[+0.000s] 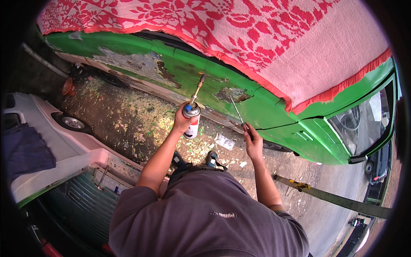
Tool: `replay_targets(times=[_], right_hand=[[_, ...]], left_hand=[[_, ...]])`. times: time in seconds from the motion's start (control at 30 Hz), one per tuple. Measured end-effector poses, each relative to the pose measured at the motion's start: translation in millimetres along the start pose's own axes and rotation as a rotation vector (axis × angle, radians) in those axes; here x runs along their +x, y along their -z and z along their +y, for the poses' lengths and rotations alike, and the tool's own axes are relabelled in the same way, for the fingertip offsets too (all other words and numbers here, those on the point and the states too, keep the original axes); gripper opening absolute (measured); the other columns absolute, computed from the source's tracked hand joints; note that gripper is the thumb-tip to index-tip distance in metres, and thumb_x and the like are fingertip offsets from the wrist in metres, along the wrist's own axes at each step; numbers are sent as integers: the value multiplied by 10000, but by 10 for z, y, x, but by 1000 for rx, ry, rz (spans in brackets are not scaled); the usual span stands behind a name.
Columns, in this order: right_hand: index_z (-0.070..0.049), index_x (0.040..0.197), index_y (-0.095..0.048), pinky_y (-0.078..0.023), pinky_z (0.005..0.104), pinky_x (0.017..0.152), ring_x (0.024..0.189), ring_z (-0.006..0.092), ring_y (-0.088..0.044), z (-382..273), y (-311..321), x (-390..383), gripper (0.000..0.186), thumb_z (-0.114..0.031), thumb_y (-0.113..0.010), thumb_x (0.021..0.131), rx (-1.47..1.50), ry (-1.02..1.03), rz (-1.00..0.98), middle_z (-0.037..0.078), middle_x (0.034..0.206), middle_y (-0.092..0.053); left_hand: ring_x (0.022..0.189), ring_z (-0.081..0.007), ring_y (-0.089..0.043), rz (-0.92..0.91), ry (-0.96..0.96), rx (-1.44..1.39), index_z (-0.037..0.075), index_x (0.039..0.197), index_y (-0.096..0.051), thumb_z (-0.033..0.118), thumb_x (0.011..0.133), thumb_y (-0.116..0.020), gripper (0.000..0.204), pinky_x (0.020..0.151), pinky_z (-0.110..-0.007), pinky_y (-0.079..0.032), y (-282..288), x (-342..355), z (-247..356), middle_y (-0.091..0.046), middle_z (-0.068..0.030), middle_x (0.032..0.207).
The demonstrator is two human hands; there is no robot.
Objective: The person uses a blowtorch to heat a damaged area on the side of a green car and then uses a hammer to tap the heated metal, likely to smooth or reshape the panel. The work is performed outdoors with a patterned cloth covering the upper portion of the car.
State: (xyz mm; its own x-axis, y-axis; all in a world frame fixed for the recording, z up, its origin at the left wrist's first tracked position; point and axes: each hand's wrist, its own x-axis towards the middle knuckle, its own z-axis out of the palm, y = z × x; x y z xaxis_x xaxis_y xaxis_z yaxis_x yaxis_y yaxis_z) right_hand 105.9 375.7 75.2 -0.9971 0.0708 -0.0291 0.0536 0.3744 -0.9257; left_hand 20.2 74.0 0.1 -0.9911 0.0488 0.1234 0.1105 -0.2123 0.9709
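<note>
My left hand (pixel 181 121) is wrapped round the canister of a blowtorch (pixel 197 91). The torch's brass nozzle points up at the green car side (pixel 192 64), with a small orange glow at its tip. In my right hand (pixel 254 143) is a screwdriver (pixel 236 108), its long thin metal shaft slanting toward a bare patch (pixel 233 94) in the green paint. Whether its tip touches the panel I cannot tell. Darkened paint lies between the torch tip and that patch. Farther left, a larger stripped area (pixel 137 64) shows grey and brown.
A red and pink floral blanket (pixel 257 34) covers the car's upper part. Paint flakes (pixel 141 124) litter the ground round my feet. Behind me on the left stands a pale vehicle (pixel 47 132) with a dark cloth on it. A long bar (pixel 334 197) extends at the right.
</note>
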Motion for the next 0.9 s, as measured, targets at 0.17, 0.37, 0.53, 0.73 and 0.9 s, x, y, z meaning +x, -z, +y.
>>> replay_targets(times=[0.17,0.37,0.53,0.73,0.9], right_hand=[[29,1282,-508,-455,303,926,1148,225,-589,-60,-1,14,362,-34,-532,927,-19,-17,-3,185,1188,-623],[24,1280,-512,-458,306,924,1129,225,-601,-50,14,15,360,-42,-532,928,-31,-16,2,186,1165,-635],[24,1279,-513,-460,304,920,1117,227,-608,-51,25,-10,361,-47,-536,926,-53,-5,11,186,1146,-645],[36,1279,-508,-459,301,922,1129,224,-600,-38,16,-38,365,-43,-537,924,-20,-7,17,187,1156,-641],[40,1279,-506,-457,299,924,1136,223,-596,-58,29,-65,364,-38,-534,925,-11,1,20,189,1162,-637]], left_hand=[[936,-117,-580,-7,12,-27,6,1187,-491,158,683,-784,602,860,-289,-473,-48,0,49,-599,-37,1027],[934,-122,-589,-20,10,-46,3,1178,-502,145,676,-789,595,855,-289,-478,-81,10,41,-609,-42,1028],[901,-107,-572,-30,18,-16,17,1184,-483,199,698,-777,597,839,-285,-472,-82,-6,35,-585,-20,998],[916,-115,-580,-30,13,-3,10,1184,-489,188,686,-784,605,851,-288,-473,-63,-25,29,-597,-30,1010],[945,-124,-595,-46,28,-38,8,1182,-503,182,676,-793,609,868,-293,-477,-130,-68,76,-615,-44,1035]])
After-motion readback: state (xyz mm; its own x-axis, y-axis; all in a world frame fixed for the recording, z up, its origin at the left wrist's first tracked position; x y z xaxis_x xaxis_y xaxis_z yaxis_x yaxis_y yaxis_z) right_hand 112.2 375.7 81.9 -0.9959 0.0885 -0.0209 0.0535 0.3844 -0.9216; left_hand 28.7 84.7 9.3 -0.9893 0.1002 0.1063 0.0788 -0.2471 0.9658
